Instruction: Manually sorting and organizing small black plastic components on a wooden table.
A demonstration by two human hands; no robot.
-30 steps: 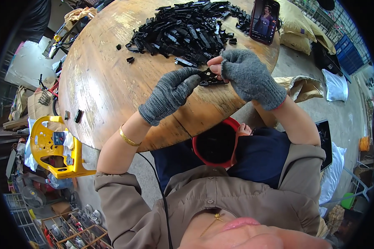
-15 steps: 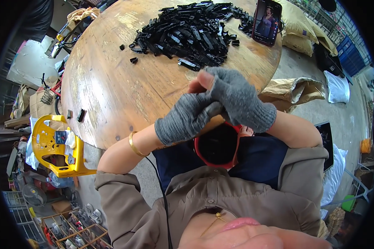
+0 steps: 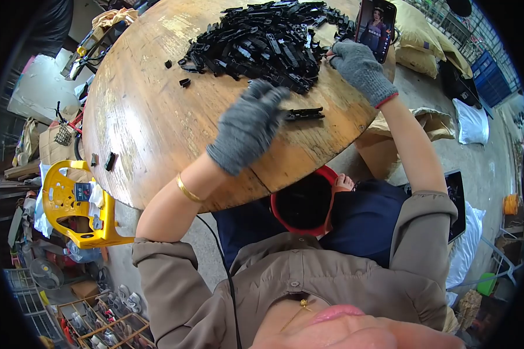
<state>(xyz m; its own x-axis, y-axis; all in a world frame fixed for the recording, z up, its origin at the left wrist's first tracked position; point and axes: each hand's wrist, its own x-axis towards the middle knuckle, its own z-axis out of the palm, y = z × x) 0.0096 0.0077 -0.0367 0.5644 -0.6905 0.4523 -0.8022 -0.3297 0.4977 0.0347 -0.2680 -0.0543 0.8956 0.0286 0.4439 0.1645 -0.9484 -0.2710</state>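
Observation:
My left hand (image 3: 249,128), in a grey knitted glove with bare fingertips, is over the table, smeared by motion. Its fingers look stretched out and apart, with nothing visible in them. Just right of them lies a long black plastic clip-like part (image 3: 306,113) on the wood. My right hand (image 3: 358,68), gloved alike, reaches to the right edge of a large heap of black plastic parts (image 3: 262,49), just below the propped phone (image 3: 375,29). Its back faces me and its fingers bend toward the heap, so their grip is hidden.
The round wooden table (image 3: 157,128) carries a few loose black pieces (image 3: 110,161) at left. Below its near edge a red-rimmed bucket (image 3: 303,203) stands between my legs. A yellow plastic stool (image 3: 64,198) is at left, an open paper sack (image 3: 384,151) at right.
My hands were together above the near table edge; now they are apart. The right has gone to the heap by the phone, the left farther over the table. A black part now shows on the wood.

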